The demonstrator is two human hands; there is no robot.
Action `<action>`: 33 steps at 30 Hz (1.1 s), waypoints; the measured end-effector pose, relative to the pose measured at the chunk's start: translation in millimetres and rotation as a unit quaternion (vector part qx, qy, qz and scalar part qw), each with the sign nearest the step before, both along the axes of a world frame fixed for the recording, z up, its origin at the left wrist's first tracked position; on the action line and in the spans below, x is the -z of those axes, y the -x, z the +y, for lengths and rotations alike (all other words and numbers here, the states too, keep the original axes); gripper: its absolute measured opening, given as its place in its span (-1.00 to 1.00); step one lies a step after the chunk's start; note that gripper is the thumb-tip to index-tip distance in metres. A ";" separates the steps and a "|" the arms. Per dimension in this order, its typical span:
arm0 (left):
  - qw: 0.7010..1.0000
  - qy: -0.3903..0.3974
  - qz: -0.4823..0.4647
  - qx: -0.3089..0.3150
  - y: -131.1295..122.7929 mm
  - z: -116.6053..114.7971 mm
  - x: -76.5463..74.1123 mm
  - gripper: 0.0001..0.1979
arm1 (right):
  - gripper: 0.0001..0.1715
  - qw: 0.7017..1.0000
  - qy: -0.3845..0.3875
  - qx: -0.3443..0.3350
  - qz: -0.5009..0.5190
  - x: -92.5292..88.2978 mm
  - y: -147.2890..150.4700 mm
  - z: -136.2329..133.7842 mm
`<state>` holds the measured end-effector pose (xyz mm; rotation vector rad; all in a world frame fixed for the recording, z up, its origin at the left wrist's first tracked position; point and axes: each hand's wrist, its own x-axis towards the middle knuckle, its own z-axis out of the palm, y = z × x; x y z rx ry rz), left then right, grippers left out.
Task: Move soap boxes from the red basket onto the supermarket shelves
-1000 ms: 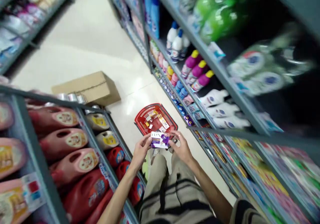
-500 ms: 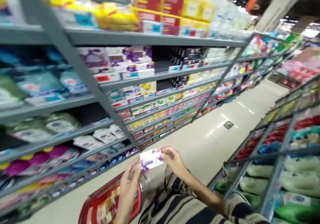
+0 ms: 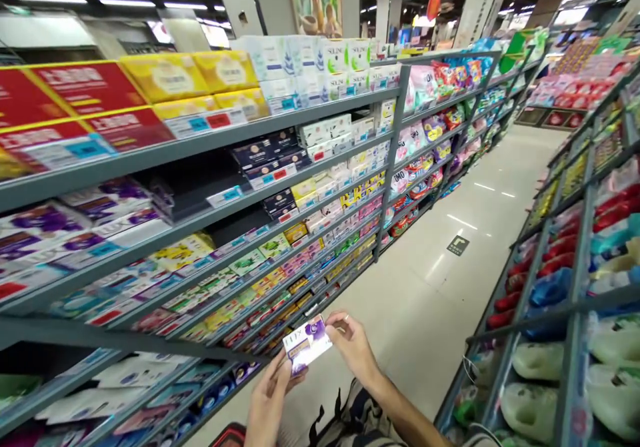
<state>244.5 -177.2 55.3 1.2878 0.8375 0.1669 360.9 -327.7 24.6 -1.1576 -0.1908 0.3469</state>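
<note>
Pinching a purple-and-white box (image 3: 307, 344), both hands (image 3: 353, 348) curl closed, a red basket (image 3: 230, 436) below, its contents hidden.

Showing red boxes (image 3: 90, 87) beside yellow boxes (image 3: 163, 77) on a shelf (image 3: 175, 148); also showing a dark sign (image 3: 457, 245) on the glossy floor (image 3: 415, 307) and pale containers (image 3: 530, 404) at lower right.

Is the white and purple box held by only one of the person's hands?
No, the left hand holds the box at its lower left end, and the right hand holds its right end.
</note>
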 end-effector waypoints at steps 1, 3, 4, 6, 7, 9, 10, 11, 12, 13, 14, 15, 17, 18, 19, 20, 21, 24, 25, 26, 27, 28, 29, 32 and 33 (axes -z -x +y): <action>1.000 0.002 0.004 -0.005 -13.9 -12.8 1.8 -0.25 | -0.73 1.000 -0.001 -0.004 0.002 1.6 -14.2 -13.9; 1.000 0.004 0.006 -0.020 -40.7 -37.8 6.0 -0.26 | -0.73 1.000 -0.002 -0.006 0.003 3.3 -40.3 -40.2; 1.000 0.004 0.008 -0.026 -54.0 -49.9 7.8 -0.26 | -0.74 1.000 -0.003 -0.004 0.003 3.6 -52.4 -52.6; 0.999 0.002 0.013 -0.031 -81.0 -73.1 9.5 -0.24 | -0.75 1.000 -0.002 0.005 0.006 4.1 -75.4 -75.8; 0.999 -0.003 0.010 -0.030 -95.0 -83.9 8.9 -0.23 | -0.75 1.000 0.000 0.012 0.006 4.5 -86.5 -86.7; 1.000 -0.008 -0.005 -0.009 -124.0 -102.7 4.6 -0.23 | -0.75 0.999 0.014 0.036 0.003 5.2 -108.1 -107.1; 1.000 -0.008 -0.015 0.009 -139.1 -110.0 1.4 -0.24 | -0.75 0.999 0.024 0.049 -0.003 5.0 -118.9 -116.4; 0.999 -0.006 -0.024 0.028 -154.6 -115.6 -2.2 -0.24 | -0.75 0.998 0.033 0.059 -0.012 4.3 -129.9 -124.9; 0.998 -0.001 -0.031 0.046 -170.6 -119.4 -5.6 -0.25 | -0.75 0.997 0.038 0.064 -0.023 2.9 -141.2 -132.6; 0.997 0.004 -0.038 0.061 -186.9 -121.4 -8.5 -0.24 | -0.75 0.997 0.037 0.061 -0.034 0.8 -152.9 -139.2; 0.996 0.008 -0.048 0.072 -203.3 -121.8 -10.7 -0.24 | -0.75 0.997 0.032 0.051 -0.045 -2.1 -164.9 -144.6; 0.995 0.009 -0.061 0.078 -219.7 -121.0 -12.3 -0.25 | -0.74 0.997 0.026 0.039 -0.054 -5.6 -177.2 -148.7; 0.992 0.012 -0.094 0.085 -251.5 -117.1 -13.7 -0.27 | -0.69 0.997 0.024 0.018 -0.074 -14.1 -201.8 -153.3; 0.990 0.016 -0.110 0.090 -266.5 -114.6 -13.9 -0.28 | -0.67 0.996 0.030 0.015 -0.084 -18.6 -213.9 -153.8; 0.987 0.021 -0.125 0.096 -280.5 -111.9 -13.7 -0.29 | -0.65 0.995 0.040 0.015 -0.094 -22.7 -225.7 -153.4; 0.985 0.028 -0.138 0.102 -293.6 -109.2 -13.3 -0.30 | -0.64 0.993 0.053 0.019 -0.102 -26.3 -237.2 -152.2; 0.982 0.035 -0.149 0.108 -305.6 -106.5 -12.5 -0.31 | -0.64 0.992 0.067 0.022 -0.105 -29.0 -248.2 -150.3; 0.976 0.061 -0.174 0.118 -336.1 -99.1 -8.1 -0.33 | -0.62 0.990 0.097 0.034 -0.098 -31.5 -278.9 -142.3; 0.975 0.065 -0.179 0.117 -344.6 -97.1 -6.3 -0.33 | -0.61 0.990 0.101 0.039 -0.095 -30.9 -288.2 -139.6; 0.975 0.065 -0.182 0.113 -352.4 -95.6 -4.6 -0.32 | -0.61 0.989 0.102 0.043 -0.095 -30.0 -297.0 -137.1; 0.975 0.061 -0.183 0.106 -359.3 -94.6 -3.2 -0.32 | -0.61 0.989 0.100 0.044 -0.098 -28.7 -305.4 -135.0; 0.977 0.054 -0.183 0.099 -365.4 -94.3 -2.2 -0.31 | -0.61 0.989 0.097 0.042 -0.102 -27.3 -313.3 -133.6; 0.978 0.048 -0.182 0.091 -370.7 -94.6 -1.5 -0.31 | -0.61 0.989 0.094 0.035 -0.105 -25.8 -320.8 -132.9; 0.982 0.039 -0.172 0.072 -381.3 -100.4 -1.3 -0.31 | -0.62 0.993 0.078 0.003 -0.094 -19.4 -341.4 -135.2; 0.983 0.032 -0.169 0.063 -383.1 -104.6 -1.4 -0.31 | -0.62 0.994 0.069 -0.008 -0.082 -16.6 -347.6 -137.4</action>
